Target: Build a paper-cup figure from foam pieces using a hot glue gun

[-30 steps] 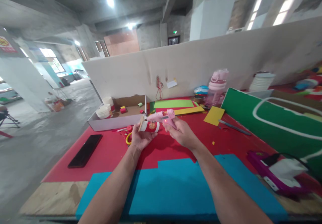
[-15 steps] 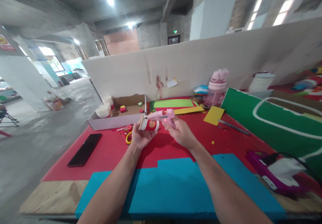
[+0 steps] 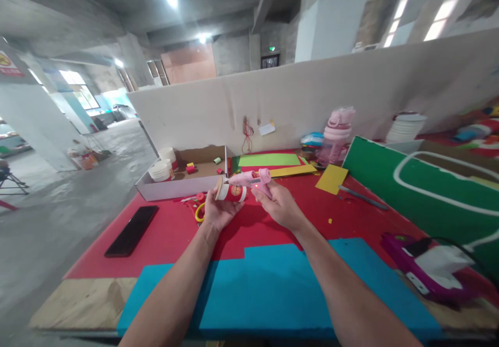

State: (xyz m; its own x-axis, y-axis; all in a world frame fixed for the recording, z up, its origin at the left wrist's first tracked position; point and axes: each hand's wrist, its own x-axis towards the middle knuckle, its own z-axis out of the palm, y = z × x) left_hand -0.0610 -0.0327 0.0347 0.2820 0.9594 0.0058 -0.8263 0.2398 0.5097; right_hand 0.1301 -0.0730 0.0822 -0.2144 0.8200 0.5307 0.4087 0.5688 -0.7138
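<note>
Over the red sheet [image 3: 171, 240], the paper cup [image 3: 234, 194] is gripped in the left hand [image 3: 220, 214], with fingers curled beneath it; the pink glue gun [image 3: 249, 178] is clasped in the right hand [image 3: 279, 206], so that the cup is placed between the hands, just under the gun. The cup is tipped on its side, its long axis running roughly left to right, tan disc [image 3: 219, 188] leftmost; the gun is pointed left, toward the disc
</note>
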